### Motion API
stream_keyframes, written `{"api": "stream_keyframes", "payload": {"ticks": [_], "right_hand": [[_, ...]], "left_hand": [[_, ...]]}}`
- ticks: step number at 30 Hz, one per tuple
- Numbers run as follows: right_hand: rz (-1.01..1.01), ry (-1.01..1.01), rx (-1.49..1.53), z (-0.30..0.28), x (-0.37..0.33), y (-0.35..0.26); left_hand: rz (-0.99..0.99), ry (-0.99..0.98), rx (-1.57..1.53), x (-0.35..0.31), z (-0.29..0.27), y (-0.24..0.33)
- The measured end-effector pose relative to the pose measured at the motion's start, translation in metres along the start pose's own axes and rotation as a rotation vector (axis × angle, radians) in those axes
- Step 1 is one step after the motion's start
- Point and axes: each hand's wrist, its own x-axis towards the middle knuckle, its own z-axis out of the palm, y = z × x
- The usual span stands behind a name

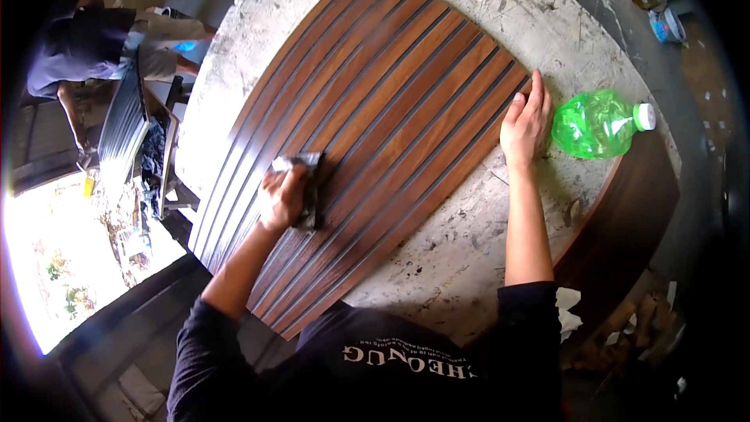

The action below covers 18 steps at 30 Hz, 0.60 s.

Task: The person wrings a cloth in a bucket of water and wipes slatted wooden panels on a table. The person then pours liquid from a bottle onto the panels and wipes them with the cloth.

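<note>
A brown slatted wooden panel [383,101] with dark grooves between its strips lies slantwise on a worn, pale tabletop [445,281]. My left hand [282,197] is closed around a dark grey, crumpled rag [309,187] and presses it on the panel's lower left part. At the panel's right corner, my right hand [527,125] lies along the edge, fingers stretched out and thumb over the wood. A green see-through plastic bottle [595,125] with a white cap lies on its side just right of that hand.
Beside the table at the lower right is a smooth, dark brown board [625,219], with scraps [641,328] below it. Another person [86,51] bends over a dark grooved panel [125,125] at the far left. Containers [666,26] stand at the upper right.
</note>
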Motion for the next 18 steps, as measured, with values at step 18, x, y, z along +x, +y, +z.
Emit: {"api": "stream_keyframes", "payload": {"ticks": [18], "right_hand": [[0.022,-0.019,0.035,-0.004,0.003,-0.002]], "left_hand": [[0.272,0.042,0.007,0.098,0.015,0.009]]}}
